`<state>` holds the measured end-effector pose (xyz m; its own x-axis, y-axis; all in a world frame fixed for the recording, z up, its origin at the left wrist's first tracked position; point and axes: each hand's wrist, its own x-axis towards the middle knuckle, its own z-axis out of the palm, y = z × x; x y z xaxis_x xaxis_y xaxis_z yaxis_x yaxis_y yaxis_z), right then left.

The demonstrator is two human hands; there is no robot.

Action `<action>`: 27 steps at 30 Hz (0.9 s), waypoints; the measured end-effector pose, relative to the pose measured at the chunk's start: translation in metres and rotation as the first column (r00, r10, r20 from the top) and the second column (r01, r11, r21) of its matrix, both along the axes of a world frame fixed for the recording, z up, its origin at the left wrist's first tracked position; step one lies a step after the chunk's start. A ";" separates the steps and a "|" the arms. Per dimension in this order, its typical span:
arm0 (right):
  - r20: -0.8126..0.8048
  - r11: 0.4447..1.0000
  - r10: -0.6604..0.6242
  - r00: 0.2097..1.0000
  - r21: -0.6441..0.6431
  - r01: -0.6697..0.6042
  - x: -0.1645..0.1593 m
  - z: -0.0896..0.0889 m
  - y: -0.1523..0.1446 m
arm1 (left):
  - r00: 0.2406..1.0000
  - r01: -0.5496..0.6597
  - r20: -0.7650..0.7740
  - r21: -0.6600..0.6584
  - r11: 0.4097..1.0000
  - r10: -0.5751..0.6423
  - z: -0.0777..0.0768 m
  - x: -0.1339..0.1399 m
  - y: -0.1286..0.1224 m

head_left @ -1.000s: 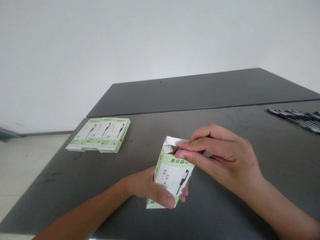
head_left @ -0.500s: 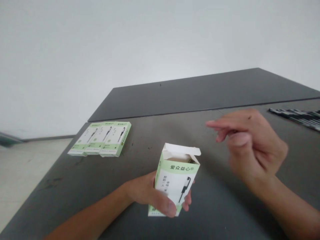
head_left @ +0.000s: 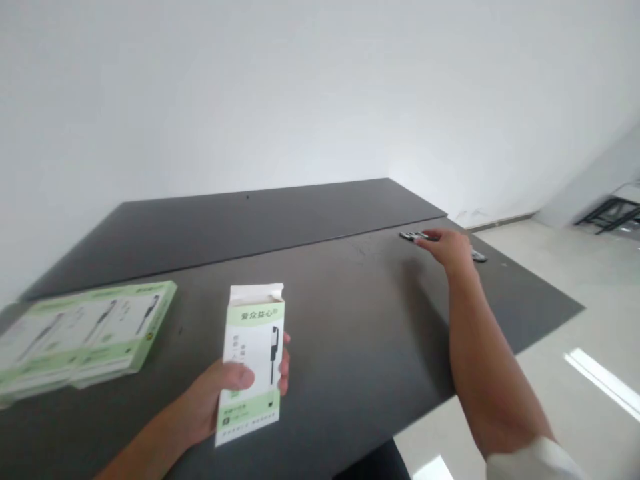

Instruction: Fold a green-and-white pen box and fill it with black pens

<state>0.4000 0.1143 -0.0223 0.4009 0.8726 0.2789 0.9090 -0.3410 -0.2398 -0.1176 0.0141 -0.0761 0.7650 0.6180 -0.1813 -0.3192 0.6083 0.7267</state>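
My left hand (head_left: 215, 393) grips a white and green pen box (head_left: 255, 353), thumb on its printed front and fingers around the right side. The box stands nearly upright with its top flap raised; its inside is hardly visible. Far to the right, my right hand (head_left: 447, 248) is stretched out over a row of black and white pens (head_left: 411, 236). Its thumb and fingers close on the pens, though the palm hides most of the row. One end of the row (head_left: 479, 256) pokes out to the right of the wrist.
Several similar pen boxes (head_left: 120, 333) lie flat and overlapping at the left of the dark table (head_left: 340, 320). A seam with a raised panel (head_left: 280, 217) runs along the back by the white wall. Past the table's right edge is pale, shiny floor (head_left: 560, 280).
My view has swung right. My right hand has moved from near the box over to the pens at the right. My left hand still holds the box, now turned more upright.
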 end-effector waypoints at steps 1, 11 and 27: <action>0.023 0.998 -0.039 0.999 -0.043 0.040 0.008 -0.005 -0.002 | 1.000 0.001 -0.008 0.008 1.000 -0.001 -0.002 -0.001 0.000; 0.093 0.971 -0.072 0.993 -0.222 0.091 0.036 -0.030 0.011 | 0.999 0.017 -0.052 0.016 1.000 -0.016 -0.016 -0.005 0.002; -0.073 0.959 -0.087 0.994 -0.277 0.063 0.043 -0.030 0.016 | 0.996 0.072 -0.065 0.065 0.995 -0.068 -0.013 -0.006 0.001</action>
